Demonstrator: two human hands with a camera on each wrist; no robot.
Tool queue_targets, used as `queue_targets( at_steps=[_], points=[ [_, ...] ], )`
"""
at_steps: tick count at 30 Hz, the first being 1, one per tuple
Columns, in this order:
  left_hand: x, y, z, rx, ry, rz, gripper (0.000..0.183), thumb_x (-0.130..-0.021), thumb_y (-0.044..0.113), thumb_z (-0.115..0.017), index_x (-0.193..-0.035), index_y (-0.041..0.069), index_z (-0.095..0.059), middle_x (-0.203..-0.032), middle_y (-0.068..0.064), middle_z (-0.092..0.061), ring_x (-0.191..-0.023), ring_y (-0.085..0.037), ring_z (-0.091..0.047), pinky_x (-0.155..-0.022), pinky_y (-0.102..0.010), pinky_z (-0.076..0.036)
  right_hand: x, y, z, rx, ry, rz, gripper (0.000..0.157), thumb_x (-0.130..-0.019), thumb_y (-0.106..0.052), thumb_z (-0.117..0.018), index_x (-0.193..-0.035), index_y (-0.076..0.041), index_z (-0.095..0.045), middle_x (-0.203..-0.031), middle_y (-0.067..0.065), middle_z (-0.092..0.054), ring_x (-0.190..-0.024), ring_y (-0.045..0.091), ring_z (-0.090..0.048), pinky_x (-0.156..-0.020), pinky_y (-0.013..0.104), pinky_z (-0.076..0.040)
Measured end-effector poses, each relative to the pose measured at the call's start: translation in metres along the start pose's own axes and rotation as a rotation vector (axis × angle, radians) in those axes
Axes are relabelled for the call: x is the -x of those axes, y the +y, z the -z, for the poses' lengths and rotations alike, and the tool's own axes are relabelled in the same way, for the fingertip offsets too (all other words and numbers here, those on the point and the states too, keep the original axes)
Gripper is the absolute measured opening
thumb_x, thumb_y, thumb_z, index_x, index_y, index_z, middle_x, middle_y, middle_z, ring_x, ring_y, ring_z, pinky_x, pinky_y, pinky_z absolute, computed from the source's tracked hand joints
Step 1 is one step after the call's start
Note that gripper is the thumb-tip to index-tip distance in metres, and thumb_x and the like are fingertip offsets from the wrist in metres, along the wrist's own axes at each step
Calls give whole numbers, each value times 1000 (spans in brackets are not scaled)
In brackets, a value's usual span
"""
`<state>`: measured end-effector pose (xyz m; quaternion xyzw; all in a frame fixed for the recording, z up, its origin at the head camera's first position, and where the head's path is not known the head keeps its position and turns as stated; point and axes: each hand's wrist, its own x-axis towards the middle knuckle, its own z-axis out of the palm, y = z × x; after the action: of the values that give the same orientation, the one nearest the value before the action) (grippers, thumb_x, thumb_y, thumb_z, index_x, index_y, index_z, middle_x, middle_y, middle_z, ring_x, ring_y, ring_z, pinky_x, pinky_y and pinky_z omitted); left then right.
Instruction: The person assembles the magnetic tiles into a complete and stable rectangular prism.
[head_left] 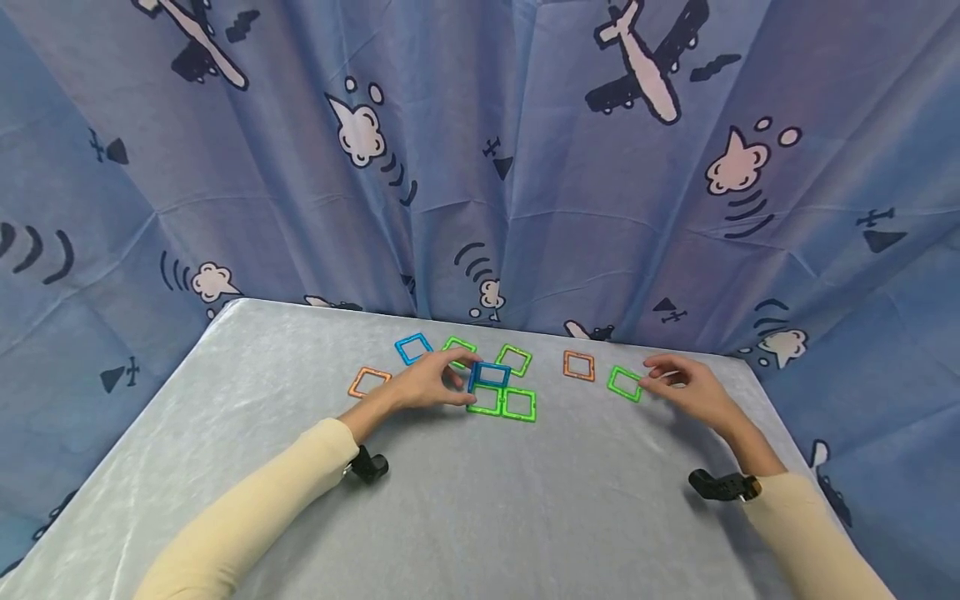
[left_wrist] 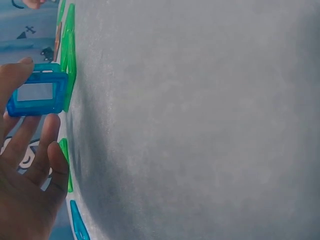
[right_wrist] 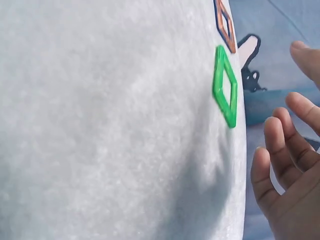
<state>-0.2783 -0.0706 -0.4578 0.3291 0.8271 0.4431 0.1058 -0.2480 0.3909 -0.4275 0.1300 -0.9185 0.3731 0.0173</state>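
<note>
My left hand (head_left: 433,379) pinches a blue magnetic square (left_wrist: 37,109), an open frame, between thumb and fingers. A second blue frame shows behind it in the left wrist view, and the pair stands upright at two green magnetic squares (head_left: 519,405) that lie side by side on the table. On the right, my right hand (head_left: 693,390) hovers with loosely bent fingers and nothing in them. Nearest to it lies a flat green square (right_wrist: 224,87), apart from the fingertips in the right wrist view.
Along the table's (head_left: 480,508) back lie an orange square (head_left: 579,365), a green square (head_left: 514,359), another green square (head_left: 458,343) and a blue square (head_left: 412,347). Another orange square (head_left: 367,381) is partly behind the left hand. A patterned curtain (head_left: 480,167) hangs behind.
</note>
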Motion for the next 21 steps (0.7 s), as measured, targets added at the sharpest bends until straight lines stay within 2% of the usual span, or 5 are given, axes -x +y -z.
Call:
queue_targets(
  at_steps=[4,10,21],
  points=[
    [0,0,0,-4,-5,4,66,-87,19,-84,-144,7,-55,-131,-10,-61,-98,-18,-66,-88,-35,-51,-4,7,-1,7,-15,-31,48,-95,-21,-75,-132,6,-60,-122,27,-60,-100,31,-62,-74,27,-52],
    [0,2,1,5,-7,-1,66,-87,19,-84,-144,6,-54,-132,-12,-61,-99,-22,-66,-87,-37,-51,-10,17,-7,18,-30,-83,58,-92,-27,-79,-136,4,-58,-123,24,-59,-98,28,-58,-76,28,-48],
    [1,3,1,10,-10,-14,65,-87,16,-84,-144,4,-54,-131,-13,-61,-98,-21,-67,-87,-36,-52,-10,29,-18,46,-37,-59,61,-88,-25,-83,-133,7,-57,-110,20,-54,-83,25,-47,-69,31,-41]
  ],
)
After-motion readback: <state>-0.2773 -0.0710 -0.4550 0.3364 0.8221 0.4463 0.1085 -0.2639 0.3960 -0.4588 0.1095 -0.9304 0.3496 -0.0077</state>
